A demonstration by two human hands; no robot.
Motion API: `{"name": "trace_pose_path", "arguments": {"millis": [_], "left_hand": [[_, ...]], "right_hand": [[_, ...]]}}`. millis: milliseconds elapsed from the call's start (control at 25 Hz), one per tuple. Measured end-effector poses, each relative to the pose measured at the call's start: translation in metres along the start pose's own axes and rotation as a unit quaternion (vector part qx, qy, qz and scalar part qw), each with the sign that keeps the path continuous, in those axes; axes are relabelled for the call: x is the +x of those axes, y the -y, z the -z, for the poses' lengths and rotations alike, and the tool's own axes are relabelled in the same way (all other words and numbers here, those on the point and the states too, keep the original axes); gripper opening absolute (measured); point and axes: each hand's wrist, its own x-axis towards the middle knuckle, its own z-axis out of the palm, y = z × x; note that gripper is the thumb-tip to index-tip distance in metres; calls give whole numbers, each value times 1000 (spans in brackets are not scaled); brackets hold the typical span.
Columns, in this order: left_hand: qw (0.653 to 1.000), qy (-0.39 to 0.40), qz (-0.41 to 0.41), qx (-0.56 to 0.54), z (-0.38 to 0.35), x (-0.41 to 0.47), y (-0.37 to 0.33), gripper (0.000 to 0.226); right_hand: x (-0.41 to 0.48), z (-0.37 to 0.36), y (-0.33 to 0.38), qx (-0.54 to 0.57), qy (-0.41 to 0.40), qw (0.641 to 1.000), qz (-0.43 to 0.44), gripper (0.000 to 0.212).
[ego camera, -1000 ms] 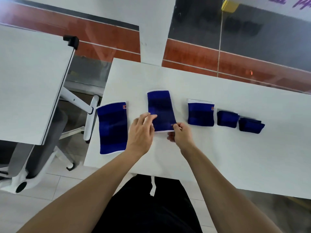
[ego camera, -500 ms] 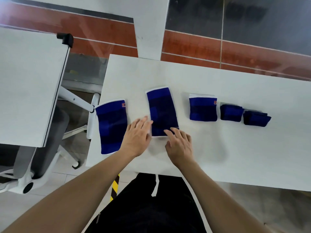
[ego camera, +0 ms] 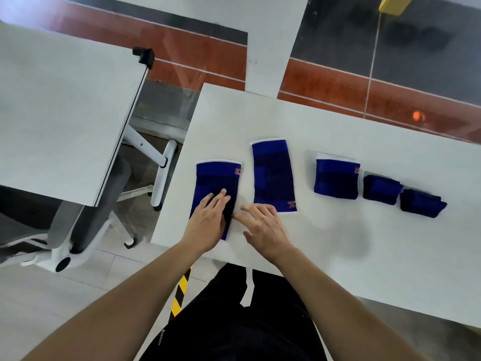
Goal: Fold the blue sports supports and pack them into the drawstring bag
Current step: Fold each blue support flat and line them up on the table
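Several blue sports supports lie in a row on the white table point(ego camera: 338, 243). The leftmost flat support point(ego camera: 217, 178) is under my left hand point(ego camera: 208, 220), whose spread fingers rest flat on its near half. My right hand point(ego camera: 263, 227) lies open on the table just right of it, its fingertips touching that support's right edge. A second long flat support point(ego camera: 273, 173) lies beside it. Further right are a folded support point(ego camera: 336, 178) and two small dark folded ones point(ego camera: 380, 189), point(ego camera: 421, 203). No drawstring bag is in view.
Another white table point(ego camera: 59, 121) stands to the left, with a grey office chair point(ego camera: 86, 217) tucked under it. The near left corner of my table lies close to my left hand. Red and grey floor shows beyond the far edge.
Both hands have left the second long support, which now lies flat, and moved left onto the leftmost support. My view has shifted slightly.
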Motion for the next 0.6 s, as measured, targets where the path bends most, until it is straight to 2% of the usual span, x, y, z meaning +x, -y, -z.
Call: {"name": "trace_pose_path", "arguments": {"millis": [80,200,280,400,480,520,600], "left_hand": [[999,-24,21,-26,-1,-5,-1,46],[998,-55,22,26,-2,-18,-2,35],[1000,-26,10,8,-3,-31,4,43],[998,42,14,-53,-7,-51,11,76],[998,47,18,-47,-12,-57,12,90],[998,31,26,-40,-14,-58,13,89],[998,-33,54,-19,-16,-55,13,72]], "right_hand": [[3,-6,9,-25,32,998,42,47],[8,-17,17,-42,7,998,49,30],[11,-23,22,-51,-15,997,54,25],[18,-27,25,-55,-10,995,88,29],[25,-23,27,-52,2,993,106,28],[27,-20,29,-43,10,993,107,25],[29,-12,34,33,20,997,61,14]]}}
